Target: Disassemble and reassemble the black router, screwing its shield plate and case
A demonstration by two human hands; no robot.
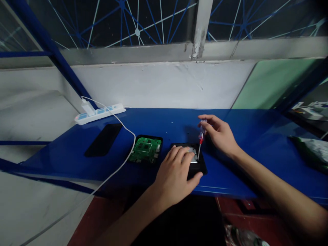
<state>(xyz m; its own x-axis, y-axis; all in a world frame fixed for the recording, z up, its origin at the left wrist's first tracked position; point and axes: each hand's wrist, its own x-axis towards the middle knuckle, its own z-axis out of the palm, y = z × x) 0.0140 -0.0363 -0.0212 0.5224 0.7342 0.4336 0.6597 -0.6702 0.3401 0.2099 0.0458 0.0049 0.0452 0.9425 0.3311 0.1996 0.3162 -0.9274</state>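
Observation:
A black plastic casing half (201, 168) with a silver metal plate (194, 158) inside lies on the blue table. My left hand (176, 171) holds it down, fingers curled over its top and thumb at its near right corner; much of the casing is hidden underneath. In my right hand (217, 131) is a screwdriver (202, 131) with a clear and red handle, pinched near its top. Its shaft slants down, the tip at the plate's right edge; I cannot make out a screw there. Left of the casing sits a green circuit board (145, 147) in a black shell.
A black phone-like slab (104, 140) lies on the blue table (164, 119) at left. Behind it is a white power strip (99, 114) with a plugged-in charger; its white cable (115, 172) crosses the table's left part. A green-and-silver bag (311, 152) lies at right.

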